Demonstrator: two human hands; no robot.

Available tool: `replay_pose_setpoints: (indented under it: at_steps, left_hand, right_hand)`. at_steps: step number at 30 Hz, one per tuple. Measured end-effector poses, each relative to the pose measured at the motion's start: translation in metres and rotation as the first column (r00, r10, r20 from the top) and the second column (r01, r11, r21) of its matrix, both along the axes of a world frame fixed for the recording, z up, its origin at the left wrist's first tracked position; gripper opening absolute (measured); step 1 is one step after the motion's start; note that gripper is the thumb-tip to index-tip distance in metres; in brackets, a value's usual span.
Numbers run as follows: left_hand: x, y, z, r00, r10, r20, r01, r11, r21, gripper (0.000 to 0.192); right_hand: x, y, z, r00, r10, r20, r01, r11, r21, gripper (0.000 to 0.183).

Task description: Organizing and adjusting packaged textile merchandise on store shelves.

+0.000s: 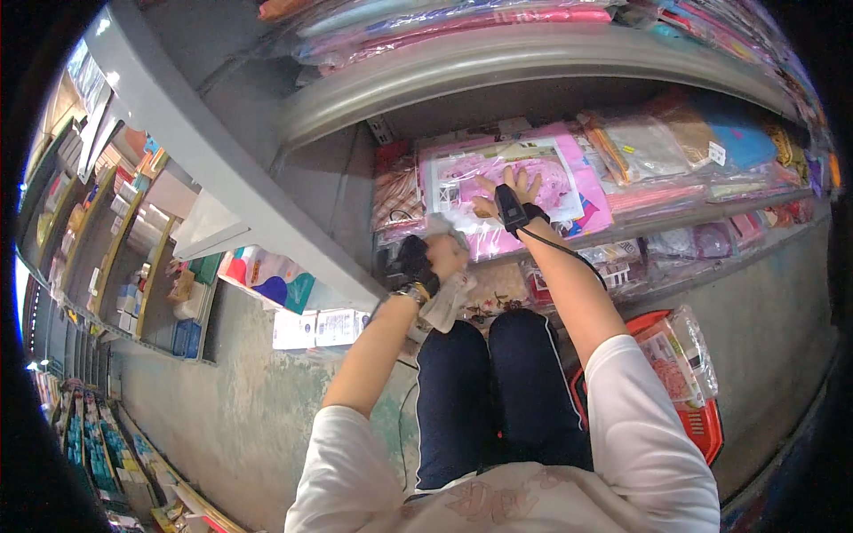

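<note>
My left hand (pixel 445 256) is closed on a crumpled pale cloth (pixel 448 303), which hangs down beside my knee at the shelf's front edge. My right hand (pixel 510 190) lies with spread fingers on a pink plastic-wrapped package (pixel 476 166) with a printed picture sheet under the clear film. That package rests on a stack of wrapped goods on the metal shelf. Left of it are plaid fabric packs (pixel 398 196). To its right lies a clear-wrapped pack with orange edges (pixel 640 150), beside a blue wrapped item (pixel 741 143). Both wrists carry black straps with devices.
A grey metal upright (pixel 220 146) stands close on the left, and an upper shelf edge (pixel 533 56) overhangs the packages. A red basket (pixel 708 433) with a wrapped package (pixel 676 360) sits on the floor at right. White boxes (pixel 320 330) are low at left; stocked shelves stand beyond.
</note>
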State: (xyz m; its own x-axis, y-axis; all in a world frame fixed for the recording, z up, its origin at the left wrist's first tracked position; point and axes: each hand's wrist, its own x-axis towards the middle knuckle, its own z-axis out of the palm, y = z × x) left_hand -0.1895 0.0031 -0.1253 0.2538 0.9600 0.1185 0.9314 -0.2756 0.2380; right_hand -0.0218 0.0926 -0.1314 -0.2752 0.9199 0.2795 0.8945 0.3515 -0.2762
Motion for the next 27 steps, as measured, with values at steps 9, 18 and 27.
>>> replay_pose_setpoints:
  at_steps: [9, 18, 27]
  left_hand:
    - [0.005, 0.063, 0.056, 0.776, 0.202, 0.597, -0.432, 0.861, 0.269, 0.032]
    - [0.003, 0.075, 0.010, 0.916, 0.089, 0.391, -0.244, 0.898, 0.367, 0.045]
    - [0.001, 0.058, 0.020, 0.940, 0.192, 0.281, -0.247, 0.953, 0.174, 0.064]
  right_hand:
    - [0.001, 0.006, -0.008, 0.999, -0.029, 0.038, 0.029, 0.999, 0.018, 0.049]
    - [0.022, 0.022, 0.006, 0.982, 0.068, -0.178, -0.102, 0.977, -0.187, 0.045]
    - [0.025, 0.025, -0.004, 0.989, 0.044, -0.138, -0.060, 0.992, -0.109, 0.048]
